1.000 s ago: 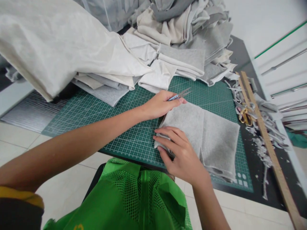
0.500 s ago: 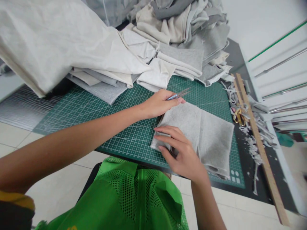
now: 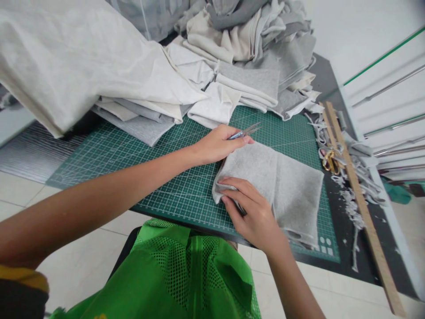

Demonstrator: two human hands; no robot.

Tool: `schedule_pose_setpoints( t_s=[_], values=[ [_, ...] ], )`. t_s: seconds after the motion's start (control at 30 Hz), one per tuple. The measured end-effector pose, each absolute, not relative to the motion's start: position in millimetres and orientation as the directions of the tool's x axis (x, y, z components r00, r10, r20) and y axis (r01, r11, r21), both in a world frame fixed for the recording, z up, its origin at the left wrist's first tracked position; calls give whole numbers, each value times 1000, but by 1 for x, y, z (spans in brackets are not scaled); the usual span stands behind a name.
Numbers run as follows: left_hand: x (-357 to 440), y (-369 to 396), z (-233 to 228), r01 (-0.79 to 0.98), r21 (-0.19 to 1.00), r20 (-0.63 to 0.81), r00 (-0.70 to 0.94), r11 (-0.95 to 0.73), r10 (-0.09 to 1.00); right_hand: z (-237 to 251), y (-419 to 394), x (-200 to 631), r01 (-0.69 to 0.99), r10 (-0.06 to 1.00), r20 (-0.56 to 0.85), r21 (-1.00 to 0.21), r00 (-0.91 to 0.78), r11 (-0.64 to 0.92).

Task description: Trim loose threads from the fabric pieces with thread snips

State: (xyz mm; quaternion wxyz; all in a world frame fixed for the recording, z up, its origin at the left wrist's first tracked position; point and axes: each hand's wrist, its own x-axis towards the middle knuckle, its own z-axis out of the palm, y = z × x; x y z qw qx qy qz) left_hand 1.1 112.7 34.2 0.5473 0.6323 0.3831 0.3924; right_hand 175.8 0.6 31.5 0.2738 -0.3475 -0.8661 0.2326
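- The left hand (image 3: 221, 144) is gripping small thread snips (image 3: 245, 131) between thumb and fingers, closed around the handle, with the blades pointing toward 2 o'clock over the cutting mat (image 3: 149, 168).
- This hand is resting at the far left corner of the grey cloth (image 3: 282, 186), its fingertips touching the cloth's upper edge.
- The right hand (image 3: 254, 210) is lying on the cloth's near left corner with its fingers pinched around a fold of the fabric, pointing toward 10 o'clock.
- The grey cloth is lying folded on the mat, spreading from both hands toward 3 o'clock; its bulk is sitting at 2 o'clock from the right hand and at 4 o'clock from the left hand.
- The two hands are sitting near each other at the cloth's left edge, the left one at 11 o'clock from the right one.
- A heap of cream and grey fabric (image 3: 212, 66) is piling up at 12 o'clock from the hands, overlapping the far side of the mat.
- A wooden ruler (image 3: 357, 195) is lying along the desk (image 3: 327, 75) at 3 o'clock from the cloth, well apart from the hands.
- Gold-handled scissors (image 3: 329, 160) and grey fabric scraps (image 3: 352, 204) are lying just beside the ruler.
- A green mesh garment (image 3: 189, 274) is showing at 6 o'clock, below the desk edge.
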Motion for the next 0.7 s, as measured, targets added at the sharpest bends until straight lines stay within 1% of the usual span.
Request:
schedule_pose_setpoints(
  t_s=[0.13, 0.3, 0.5, 0.7],
  values=[
    [2, 113, 34, 60, 991, 89, 383, -121, 919, 36, 2, 170, 448, 800, 286, -706, -528, 548],
    [1, 114, 34, 79, 988, 95, 381, -135, 920, 39, 6, 169, 422, 869, 200, -810, -453, 407],
    [0, 114, 34, 101, 984, 99, 386, -149, 917, 41, 8, 170, 384, 899, 134, -870, -417, 308],
    [2, 114, 32, 108, 984, 88, 382, -139, 920, 40, 7, 172, 382, 901, 128, -874, -415, 300]
  ],
)
